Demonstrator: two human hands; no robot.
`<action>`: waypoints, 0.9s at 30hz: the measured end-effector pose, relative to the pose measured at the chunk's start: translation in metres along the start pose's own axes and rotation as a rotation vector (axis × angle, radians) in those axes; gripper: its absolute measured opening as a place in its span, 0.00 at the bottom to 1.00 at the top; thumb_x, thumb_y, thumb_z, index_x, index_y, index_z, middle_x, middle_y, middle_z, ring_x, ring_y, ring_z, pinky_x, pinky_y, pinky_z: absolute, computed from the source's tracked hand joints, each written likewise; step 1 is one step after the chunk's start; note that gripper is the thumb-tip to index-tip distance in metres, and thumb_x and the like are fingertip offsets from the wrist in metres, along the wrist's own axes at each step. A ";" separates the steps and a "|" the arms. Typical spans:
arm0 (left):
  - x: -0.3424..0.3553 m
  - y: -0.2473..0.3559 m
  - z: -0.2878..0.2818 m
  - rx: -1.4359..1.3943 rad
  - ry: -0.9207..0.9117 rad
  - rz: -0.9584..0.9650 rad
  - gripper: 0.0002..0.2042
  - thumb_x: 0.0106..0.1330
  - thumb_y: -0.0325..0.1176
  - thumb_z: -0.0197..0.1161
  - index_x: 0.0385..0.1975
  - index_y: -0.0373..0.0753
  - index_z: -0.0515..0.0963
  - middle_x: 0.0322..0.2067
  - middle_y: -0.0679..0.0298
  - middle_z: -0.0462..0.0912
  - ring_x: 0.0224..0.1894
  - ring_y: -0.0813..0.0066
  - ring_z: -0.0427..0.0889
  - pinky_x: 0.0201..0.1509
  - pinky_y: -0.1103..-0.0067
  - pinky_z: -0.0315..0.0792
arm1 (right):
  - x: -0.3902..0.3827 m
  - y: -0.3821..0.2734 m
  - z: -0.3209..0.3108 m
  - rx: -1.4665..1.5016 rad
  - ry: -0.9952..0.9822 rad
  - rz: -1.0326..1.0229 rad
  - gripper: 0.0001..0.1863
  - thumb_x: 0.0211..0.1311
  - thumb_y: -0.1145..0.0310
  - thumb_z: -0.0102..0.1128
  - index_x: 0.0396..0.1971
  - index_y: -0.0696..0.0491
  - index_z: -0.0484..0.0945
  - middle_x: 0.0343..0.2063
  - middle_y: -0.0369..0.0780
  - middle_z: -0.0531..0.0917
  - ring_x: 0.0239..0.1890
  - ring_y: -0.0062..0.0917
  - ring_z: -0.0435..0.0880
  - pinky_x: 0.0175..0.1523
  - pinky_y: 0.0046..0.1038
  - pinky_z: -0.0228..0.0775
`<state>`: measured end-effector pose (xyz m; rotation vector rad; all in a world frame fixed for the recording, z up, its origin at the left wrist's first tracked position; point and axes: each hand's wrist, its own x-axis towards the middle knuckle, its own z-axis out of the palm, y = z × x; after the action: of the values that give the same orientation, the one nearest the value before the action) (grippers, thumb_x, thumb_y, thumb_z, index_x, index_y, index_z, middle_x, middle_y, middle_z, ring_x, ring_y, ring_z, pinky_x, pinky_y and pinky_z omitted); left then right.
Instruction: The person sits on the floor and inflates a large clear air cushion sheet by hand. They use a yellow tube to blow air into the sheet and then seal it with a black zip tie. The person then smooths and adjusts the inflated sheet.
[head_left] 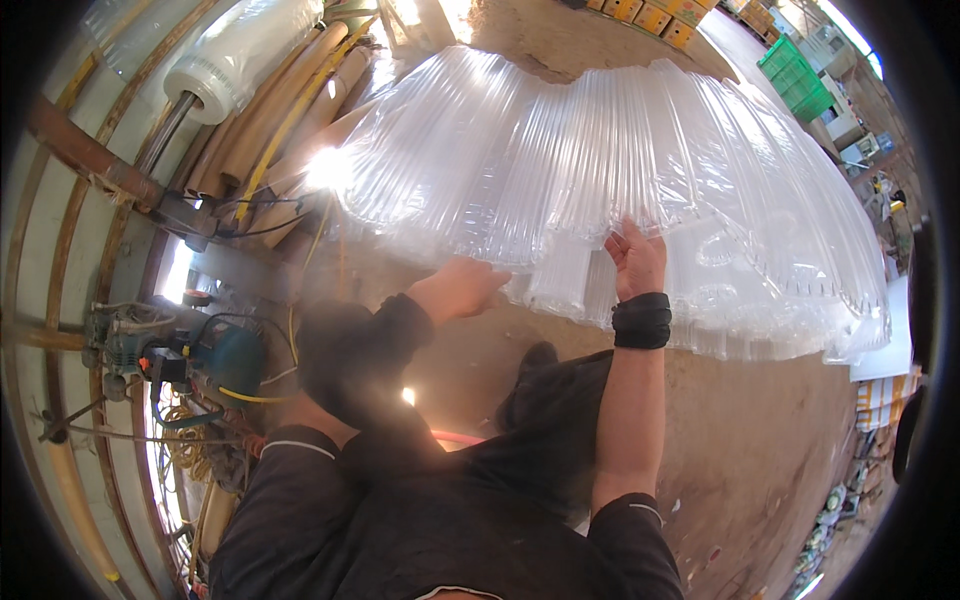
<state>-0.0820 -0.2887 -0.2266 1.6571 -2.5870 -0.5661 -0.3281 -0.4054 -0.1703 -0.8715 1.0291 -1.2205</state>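
A wide, clear plastic sheet of ribbed inflatable-style tubes spreads in front of me, gathered into folds along its near edge. My left hand is at that near edge, its fingertips pinched on the plastic. My right hand, with a black band at the wrist, grips the folded edge a little higher and to the right, fingers curled on it. Part of my left hand is hazy in the glare.
A roll of clear film and long cardboard tubes lie at the upper left. A compressor with hoses sits at left. Yellow cartons and a green crate stand farther off. Bare floor shows below the plastic.
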 end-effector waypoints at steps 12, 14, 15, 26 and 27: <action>-0.005 0.000 0.001 -0.063 0.093 0.026 0.25 0.58 0.37 0.65 0.57 0.42 0.70 0.38 0.54 0.80 0.43 0.52 0.79 0.46 0.62 0.73 | 0.009 0.017 -0.012 0.063 -0.087 -0.072 0.19 0.63 0.71 0.59 0.54 0.51 0.69 0.32 0.32 0.77 0.32 0.18 0.77 0.37 0.23 0.75; -0.003 0.002 -0.002 -0.027 0.045 0.006 0.25 0.58 0.37 0.64 0.57 0.42 0.70 0.39 0.54 0.80 0.44 0.52 0.79 0.47 0.62 0.72 | 0.015 0.024 -0.015 -0.174 -0.042 -0.133 0.18 0.62 0.72 0.60 0.51 0.53 0.70 0.32 0.32 0.77 0.33 0.17 0.77 0.39 0.25 0.75; -0.003 0.002 -0.004 -0.018 0.067 0.020 0.25 0.59 0.37 0.64 0.57 0.42 0.69 0.40 0.54 0.79 0.44 0.52 0.78 0.47 0.62 0.72 | 0.017 0.025 -0.016 -0.198 -0.118 -0.267 0.17 0.62 0.72 0.60 0.50 0.54 0.70 0.33 0.32 0.77 0.34 0.17 0.77 0.41 0.26 0.75; 0.000 0.000 -0.002 -0.053 0.098 0.072 0.25 0.61 0.40 0.63 0.57 0.42 0.69 0.39 0.52 0.80 0.43 0.49 0.78 0.47 0.62 0.72 | -0.008 -0.009 0.010 -0.071 0.033 -0.034 0.17 0.62 0.73 0.57 0.50 0.58 0.69 0.41 0.38 0.77 0.42 0.25 0.78 0.46 0.30 0.75; 0.001 0.000 0.000 -0.036 0.089 0.042 0.24 0.62 0.41 0.62 0.57 0.42 0.69 0.40 0.51 0.80 0.43 0.49 0.79 0.47 0.63 0.72 | -0.009 -0.009 0.011 -0.067 0.029 -0.033 0.18 0.62 0.73 0.57 0.51 0.58 0.69 0.41 0.39 0.77 0.42 0.25 0.78 0.45 0.30 0.75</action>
<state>-0.0824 -0.2897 -0.2269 1.5759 -2.5275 -0.5215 -0.3211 -0.3984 -0.1572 -0.9278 1.0883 -1.2354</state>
